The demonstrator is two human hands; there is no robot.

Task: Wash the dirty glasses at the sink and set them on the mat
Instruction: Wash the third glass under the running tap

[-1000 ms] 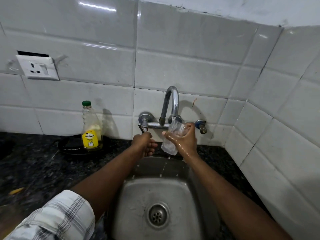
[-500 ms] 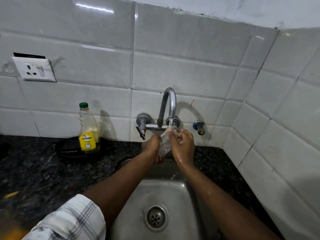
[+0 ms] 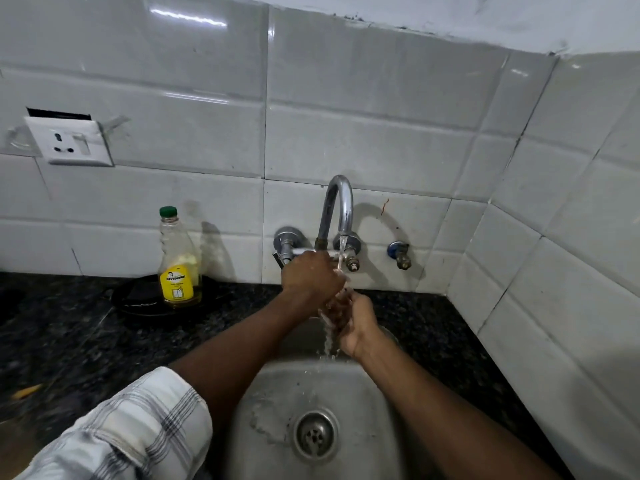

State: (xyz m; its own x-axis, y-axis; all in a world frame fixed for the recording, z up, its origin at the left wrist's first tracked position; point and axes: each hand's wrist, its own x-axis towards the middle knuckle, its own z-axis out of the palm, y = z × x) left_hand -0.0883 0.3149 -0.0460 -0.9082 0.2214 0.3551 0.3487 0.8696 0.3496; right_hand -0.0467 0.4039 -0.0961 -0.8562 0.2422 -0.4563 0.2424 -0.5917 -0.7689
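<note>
Both hands now meet under the curved chrome tap (image 3: 337, 209), which is the main change in the head view: a second ago the left hand (image 3: 310, 277) was apart at the left tap handle and the right hand (image 3: 353, 320) alone held the small clear drinking glass up beside the spout. Now water runs from the spout, over the hands and down into the stainless steel sink (image 3: 263, 403) below the tap. The left hand is closed over the top and the right hand cupped beneath it; the glass is presumably clamped between them, but it is hidden, so I cannot tell which hand grips it. This reads as rinsing begun, with setting down not yet done; no mat is in sight. Left of the tap, a clear plastic bottle with yellow label and green cap (image 3: 178, 261) stands on the dark speckled stone surface (image 3: 69, 334).
</note>
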